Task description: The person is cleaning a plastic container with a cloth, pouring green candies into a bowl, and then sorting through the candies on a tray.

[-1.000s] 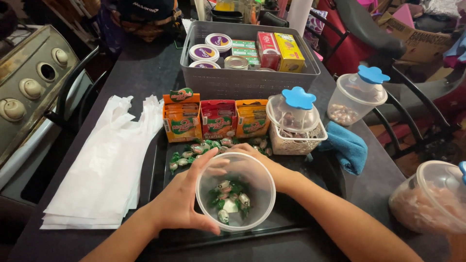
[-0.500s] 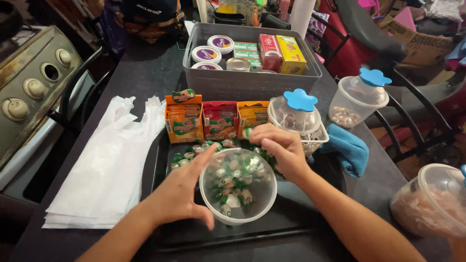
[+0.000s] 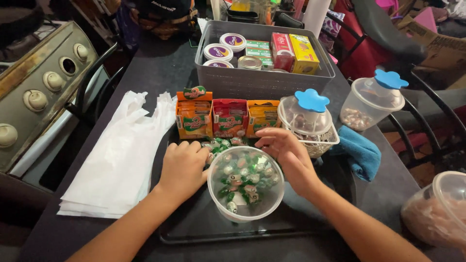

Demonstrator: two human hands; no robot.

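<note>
while a second ago the left hand (image 3: pixel 183 167) was spread flat against the side of the clear tub (image 3: pixel 245 189), it's now curled shut over loose candies (image 3: pixel 218 144) on the black tray (image 3: pixel 204 233), beside the tub's left rim. right hand (image 3: pixel 286 155) has moved off the tub's near rim to its far right rim, fingers half open, gripping nothing i can see. tub sits mid-tray near the counter's front edge and looks fuller than before, so scooping seems well along. counts: three candy boxes (image 3: pixel 228 119) in a row behind, two blue-lidded jars (image 3: pixel 310 116), one grey bin (image 3: pixel 264 73), one blue cloth (image 3: pixel 359 153), one stack of white bags (image 3: pixel 121 155).
</note>
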